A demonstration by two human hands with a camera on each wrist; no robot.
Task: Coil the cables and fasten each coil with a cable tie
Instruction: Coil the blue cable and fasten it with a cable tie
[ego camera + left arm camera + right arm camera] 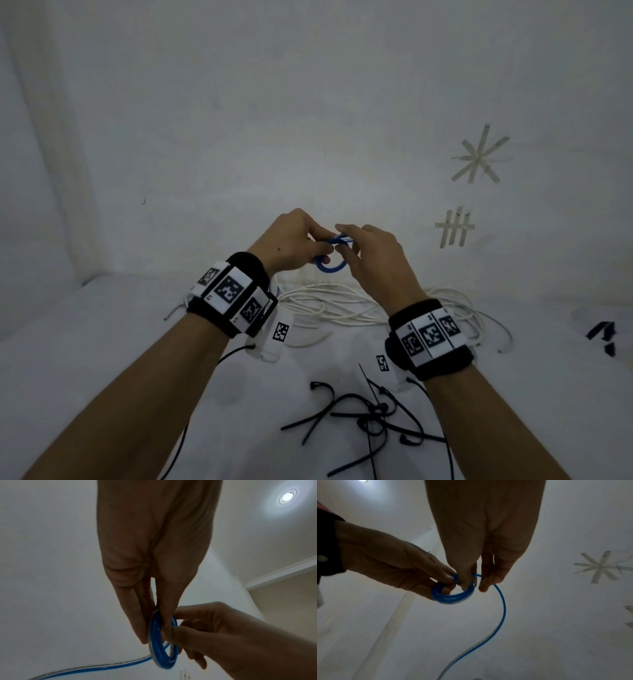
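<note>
Coiling underway: left hand (294, 240) and right hand (373, 253) both pinch the blue cable (330, 255) coil; next wrap needs its loose tail.

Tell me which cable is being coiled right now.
The blue cable, pinched as a small coil between the left hand and right hand. The white cables lie loose on the table.

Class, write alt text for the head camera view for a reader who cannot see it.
Two hands, the left hand and right hand, hold a small blue cable coil between them above a white table. Behind them lies a loose white cable; loose black cable ties lie nearer the camera.
</note>
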